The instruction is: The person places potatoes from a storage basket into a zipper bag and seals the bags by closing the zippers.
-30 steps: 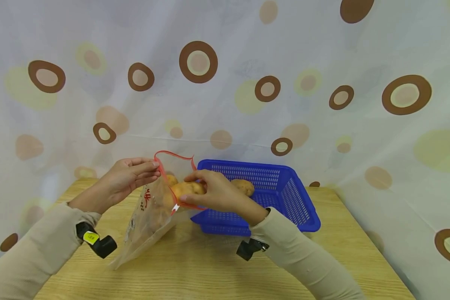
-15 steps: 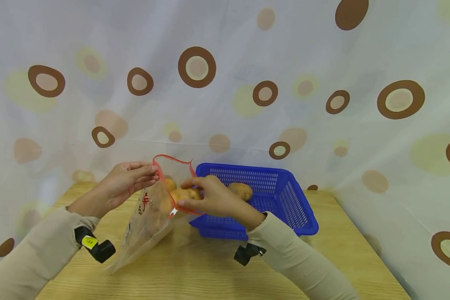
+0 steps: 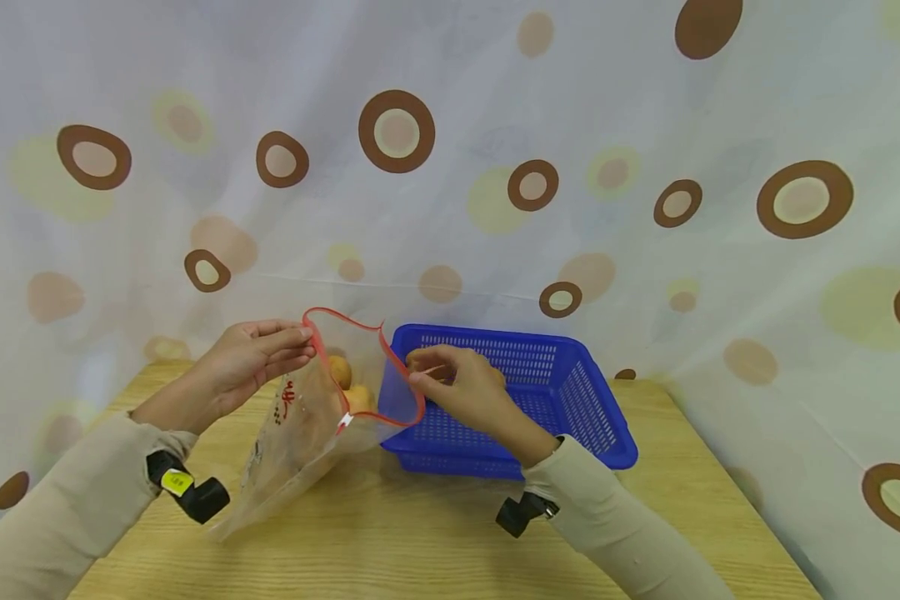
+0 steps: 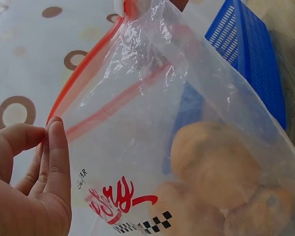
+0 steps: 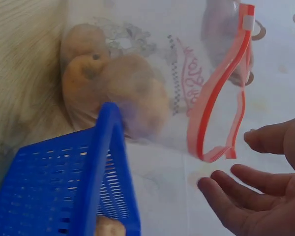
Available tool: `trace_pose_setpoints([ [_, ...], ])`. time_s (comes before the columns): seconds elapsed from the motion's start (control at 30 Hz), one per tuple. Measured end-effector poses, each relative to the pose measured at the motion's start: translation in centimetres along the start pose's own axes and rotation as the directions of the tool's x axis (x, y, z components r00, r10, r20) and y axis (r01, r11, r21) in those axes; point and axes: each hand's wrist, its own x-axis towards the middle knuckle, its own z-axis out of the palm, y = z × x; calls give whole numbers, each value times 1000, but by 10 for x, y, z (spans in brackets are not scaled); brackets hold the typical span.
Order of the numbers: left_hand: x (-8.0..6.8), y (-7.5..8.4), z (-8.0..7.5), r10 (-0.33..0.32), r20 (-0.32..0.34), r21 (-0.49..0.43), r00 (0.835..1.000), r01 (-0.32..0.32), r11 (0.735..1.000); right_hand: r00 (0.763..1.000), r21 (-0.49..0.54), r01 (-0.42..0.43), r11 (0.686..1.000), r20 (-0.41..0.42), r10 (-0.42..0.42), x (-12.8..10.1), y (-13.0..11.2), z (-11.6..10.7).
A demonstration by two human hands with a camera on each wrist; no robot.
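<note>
A clear plastic zipper bag (image 3: pixel 296 458) with a red zip edge and white slider (image 3: pixel 347 422) leans on the table. Its mouth gapes toward the blue basket. Several potatoes (image 4: pixel 214 164) lie low inside, seen through the printed plastic. My left hand (image 3: pixel 247 358) pinches the red edge between thumb and fingertips. My right hand (image 3: pixel 468 387) is just right of the bag's mouth, over the basket. In the right wrist view its fingers are spread and loosely bent, with nothing between them. One potato (image 5: pixel 110 227) sits in the basket, mostly hidden by my right hand in the head view.
The blue slotted basket (image 3: pixel 600 408) stands on the wooden table (image 3: pixel 435 542) to the right of the bag, its near left corner close against it. Behind the table hangs a pale curtain (image 3: pixel 450 225) with brown circles.
My right hand has let go of a potato in the bag and drawn back right, out of the mouth to above the basket. My left hand keeps its pinch on the edge.
</note>
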Motion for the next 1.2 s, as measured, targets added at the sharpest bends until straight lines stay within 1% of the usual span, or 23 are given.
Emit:
trace_pose_setpoints([
  [0.07,0,-1,0,-2,-2,4,1000,2,1000,997,38,-65,997,39,64,1,5,1],
  [0.13,0,-1,0,0,-1,7,1000,0,1000,986,117,-151,982,91,141,2,9,4],
  [0.17,-1,-2,0,0,-2,8,1000,0,1000,977,169,-194,966,120,175,3,11,6],
  [0.23,-1,-2,0,1,-2,9,1000,-1,1000,959,276,-263,924,178,220,6,15,9],
  [0.3,0,-2,-1,0,-1,6,1000,0,1000,945,313,-314,897,196,262,9,17,13],
  [0.37,0,-1,-2,0,-3,-10,1000,0,1000,943,334,-324,885,187,275,12,19,16],
  [0.47,-1,2,-5,3,-10,-31,1000,-3,999,954,353,-297,887,145,261,16,16,18],
  [0.57,-3,7,-8,8,-24,-49,1000,-9,999,972,367,-236,900,96,215,20,10,19],
  [0.7,-5,14,-12,16,-41,-45,999,-18,999,984,370,-173,913,27,176,23,0,16],
  [0.8,-8,15,-15,21,-52,-27,998,-23,999,989,362,-123,924,-31,144,25,-7,14],
  [0.9,-9,15,-18,13,-53,-23,999,-14,1000,996,301,-57,952,-52,77,27,-15,13],
  [1.0,-9,16,-20,12,-49,-39,999,-14,999,998,233,8,973,-68,8,28,-24,13],
  [1.1,-9,17,-22,15,-48,-42,999,-17,999,997,199,58,978,-69,-45,31,-30,13],
  [1.2,-10,18,-23,30,-52,-38,998,-32,999,995,218,81,973,-73,-66,32,-34,14],
])
